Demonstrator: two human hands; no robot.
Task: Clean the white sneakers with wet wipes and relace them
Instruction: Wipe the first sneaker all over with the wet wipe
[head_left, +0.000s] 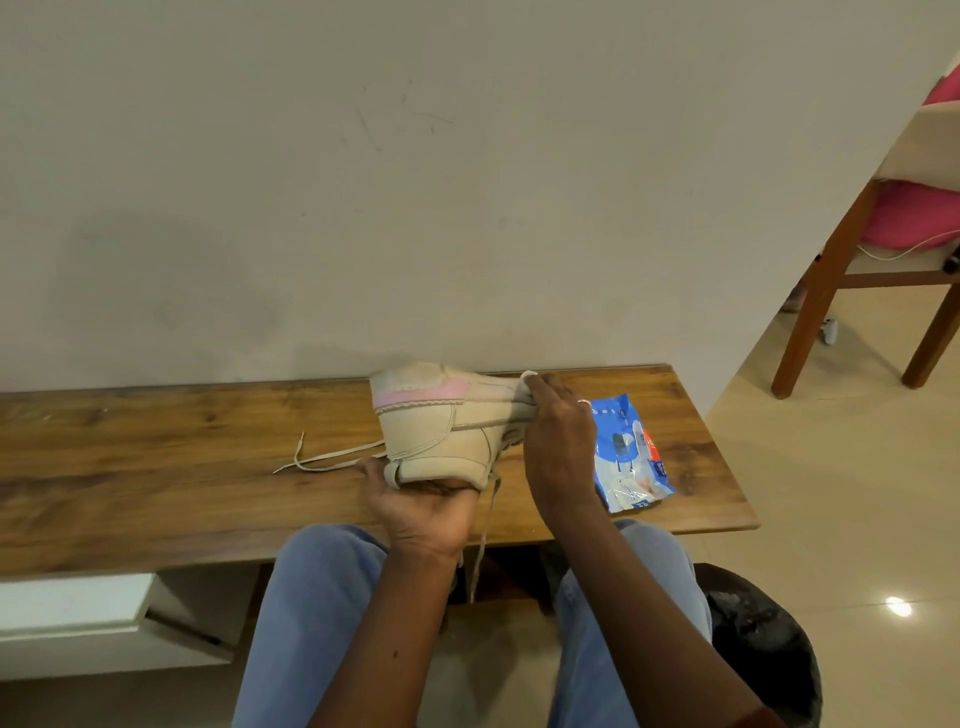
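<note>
Beige leather is filling the head view. The sneaker (441, 431) is lying on its side over the wooden table (156, 467), its long axis running sideways between your hands. Your left hand (421, 504) is gripping its near end from below. Your right hand (561, 441), the nearer one to the toe, is pinching a wipe (527, 378) against it. The wall is crowding close beyond your right fingertips. The wipes pack (631, 452) is lying just right of that hand. A lace (322, 460) is trailing left of your left hand, where open table is offering room.
</note>
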